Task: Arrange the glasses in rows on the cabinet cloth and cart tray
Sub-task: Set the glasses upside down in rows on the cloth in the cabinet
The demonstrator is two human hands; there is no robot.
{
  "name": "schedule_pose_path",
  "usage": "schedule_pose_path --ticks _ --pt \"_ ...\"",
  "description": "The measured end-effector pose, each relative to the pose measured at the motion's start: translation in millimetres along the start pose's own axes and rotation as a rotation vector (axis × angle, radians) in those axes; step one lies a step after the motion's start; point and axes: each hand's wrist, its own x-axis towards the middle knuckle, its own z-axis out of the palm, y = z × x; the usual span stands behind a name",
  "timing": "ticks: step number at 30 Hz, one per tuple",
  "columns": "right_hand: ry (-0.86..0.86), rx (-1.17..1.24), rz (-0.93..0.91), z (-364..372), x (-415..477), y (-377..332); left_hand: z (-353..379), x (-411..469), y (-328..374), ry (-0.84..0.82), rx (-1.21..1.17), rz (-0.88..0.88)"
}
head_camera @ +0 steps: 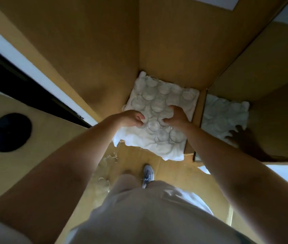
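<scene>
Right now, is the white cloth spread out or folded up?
Spread out, but wrinkly. The cloth lies open under the glasses, with its edges showing around them.

- glasses: clear glass, smooth, faint shine
- cloth: white fabric, matt, rumpled
- cabinet walls: tan wood-look board, smooth, matt
- right side panel: glossy, mirrors the cloth

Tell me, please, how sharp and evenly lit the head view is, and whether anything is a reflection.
Head view: blurred throughout, so the glasses on the cloth show only faint rims; wide-angle stretch swells both forearms towards the edges; lighting dim and warm, cloth brightest; the glossy panel on the right mirrors the cloth and right hand.
</scene>
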Motion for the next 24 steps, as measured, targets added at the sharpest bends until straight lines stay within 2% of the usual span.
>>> schedule_pose_path --ticks 7,17,21,24 --pt "0.011 0.107 0.103 18 23 -2 -38 44 -5 -0.039 0.087 -0.012" --pt "0.249 0.279 0.222 -6 79 -11 -83 110 31 -0.055 -0.037 0.083" --pt "0.314 0.286 0.233 11 110 5 -73 155 30 0.022 -0.095 0.084" --pt "0.375 0.288 0.259 22 134 25 -45 194 30 -0.040 -0.039 0.104"
